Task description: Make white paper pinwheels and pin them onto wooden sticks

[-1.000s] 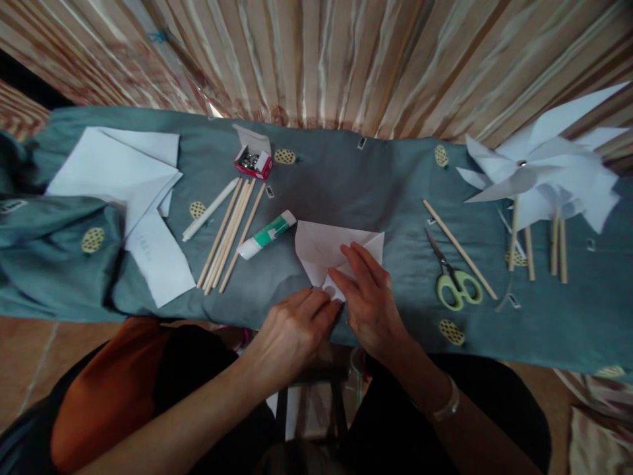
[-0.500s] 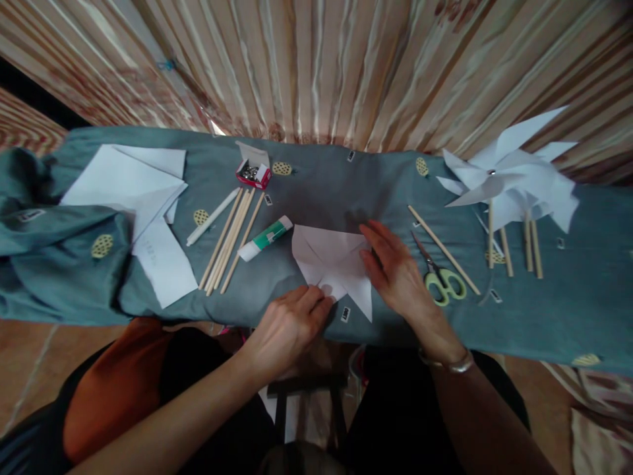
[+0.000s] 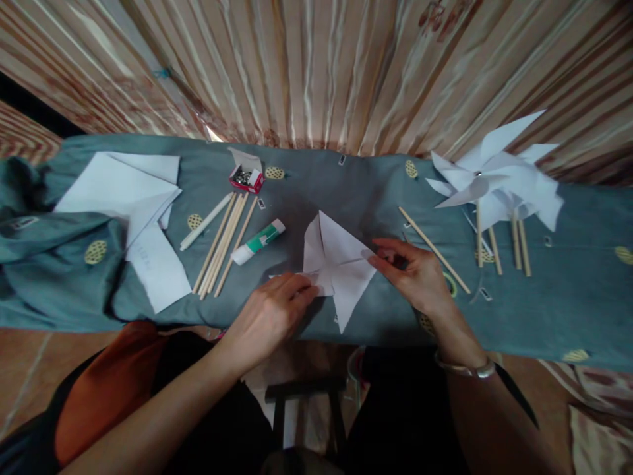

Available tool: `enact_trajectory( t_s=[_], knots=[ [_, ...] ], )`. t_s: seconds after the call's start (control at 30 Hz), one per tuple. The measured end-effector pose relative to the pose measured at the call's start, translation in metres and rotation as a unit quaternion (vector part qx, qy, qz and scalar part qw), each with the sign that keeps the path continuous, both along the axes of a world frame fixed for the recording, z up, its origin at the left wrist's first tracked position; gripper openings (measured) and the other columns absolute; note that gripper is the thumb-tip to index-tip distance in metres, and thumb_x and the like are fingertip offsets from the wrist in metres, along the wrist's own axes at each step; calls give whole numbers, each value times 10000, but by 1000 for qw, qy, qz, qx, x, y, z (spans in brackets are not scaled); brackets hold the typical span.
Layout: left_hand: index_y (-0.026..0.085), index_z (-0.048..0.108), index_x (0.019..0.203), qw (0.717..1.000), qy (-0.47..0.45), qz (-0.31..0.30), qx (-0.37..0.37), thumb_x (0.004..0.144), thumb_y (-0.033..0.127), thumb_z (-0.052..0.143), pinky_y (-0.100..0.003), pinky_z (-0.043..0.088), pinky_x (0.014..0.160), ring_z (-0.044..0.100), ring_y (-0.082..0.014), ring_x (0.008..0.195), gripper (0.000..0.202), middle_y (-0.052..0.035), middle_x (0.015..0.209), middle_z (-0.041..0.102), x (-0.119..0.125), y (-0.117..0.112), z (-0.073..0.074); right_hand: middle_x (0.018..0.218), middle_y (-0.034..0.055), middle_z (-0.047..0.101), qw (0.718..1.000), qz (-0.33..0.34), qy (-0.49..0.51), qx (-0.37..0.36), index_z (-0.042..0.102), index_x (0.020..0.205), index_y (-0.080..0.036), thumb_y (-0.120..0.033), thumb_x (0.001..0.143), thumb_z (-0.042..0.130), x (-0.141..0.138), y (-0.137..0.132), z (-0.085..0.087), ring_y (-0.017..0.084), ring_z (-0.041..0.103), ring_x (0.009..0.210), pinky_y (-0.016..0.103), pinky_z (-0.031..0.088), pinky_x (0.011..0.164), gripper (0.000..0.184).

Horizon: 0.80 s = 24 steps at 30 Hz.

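A white paper pinwheel piece [image 3: 341,254], slit from its corners, lies in front of me with its pointed flaps spread. My left hand [image 3: 277,310] is closed on its lower left flap, with the fingertips pressed together over the paper. At its right corner, my right hand [image 3: 418,274] pinches the tip between thumb and fingers. The scissors [image 3: 450,284] are mostly hidden behind my right hand; part of a green handle shows. A green and white glue stick [image 3: 258,242] lies just left of the paper.
Several wooden sticks [image 3: 228,244] and a white pen-like stick [image 3: 205,222] lie left of the glue. Behind them stands an open red box [image 3: 246,178] of small metal pieces. Paper sheets [image 3: 119,185] lie far left. One stick [image 3: 435,251] and finished pinwheels [image 3: 494,171] are on the right.
The paper has turned, so its points face new directions. My right hand has gone from resting open at its edge to pinching a corner. My left hand has shifted slightly left.
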<state>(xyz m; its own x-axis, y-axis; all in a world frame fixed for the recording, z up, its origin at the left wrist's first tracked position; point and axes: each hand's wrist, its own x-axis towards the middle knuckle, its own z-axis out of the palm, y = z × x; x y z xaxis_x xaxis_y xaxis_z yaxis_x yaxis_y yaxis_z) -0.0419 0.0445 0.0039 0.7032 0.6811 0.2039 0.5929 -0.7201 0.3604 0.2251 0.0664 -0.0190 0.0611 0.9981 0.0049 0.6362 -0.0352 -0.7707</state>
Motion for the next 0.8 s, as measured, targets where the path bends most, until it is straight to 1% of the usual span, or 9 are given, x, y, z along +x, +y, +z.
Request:
enact_trajectory(
  t_s=[0.13,0.23,0.3,0.37,0.4,0.5,0.6,0.7,0.8],
  knots=[
    [71,644,1033,999,-8,17,39,899,83,482,-365,563,744,621,-220,868,211,-127,983,660,-3,17,1,734,24,715,994,8,78,-75,704,971,-193,-377,747,677,1,-12,8,164,631,621,288,497,583,291],
    [72,650,1009,998,-7,23,56,888,61,481,-379,557,750,608,-229,875,208,-131,989,656,-1,27,2,728,14,721,976,75,116,-166,668,1016,-197,-371,768,661,4,-29,17,159,650,619,255,485,539,303],
    [76,644,1024,998,-18,27,61,889,67,490,-384,552,761,599,-233,893,205,-132,1002,652,2,26,3,755,19,735,965,116,118,-204,649,1054,-206,-373,795,647,8,-38,21,166,671,643,252,496,543,308],
    [83,627,1061,998,-36,21,53,899,102,508,-376,548,776,593,-228,916,201,-127,1022,646,6,19,4,752,24,742,971,112,94,-188,657,1048,-212,-379,828,621,13,-42,22,174,687,653,261,511,556,279],
    [89,621,1062,998,-46,12,43,904,133,523,-366,549,778,592,-221,918,192,-120,1021,645,8,14,4,759,26,746,979,98,76,-164,670,1030,-217,-379,839,612,15,-43,22,180,695,671,271,523,578,257],
    [110,611,1055,999,-34,-27,-5,893,249,586,-336,555,757,600,-207,894,215,-96,1003,645,15,-1,0,879,30,761,993,74,35,-85,712,977,-244,-350,848,616,14,-41,21,202,713,812,315,558,715,193],
    [119,606,1061,999,-14,-31,-12,891,217,585,-320,556,722,610,-204,885,198,-88,1007,651,19,-7,-6,970,21,757,994,89,25,-52,729,973,-259,-286,858,592,6,-40,21,207,705,895,345,557,815,180],
    [123,615,1040,1000,1,-25,-5,913,175,534,-309,550,693,617,-198,860,159,-83,973,660,19,-7,-9,985,16,748,992,112,24,-51,723,1008,-268,-233,862,562,0,-40,19,196,697,913,350,551,849,220],
    [128,617,1056,999,12,-29,-1,915,161,527,-311,548,702,617,-198,860,170,-80,972,669,18,-5,-8,1020,19,737,990,130,33,-50,713,1029,-268,-210,865,547,1,-39,17,190,686,954,349,547,871,240]
  ],
)
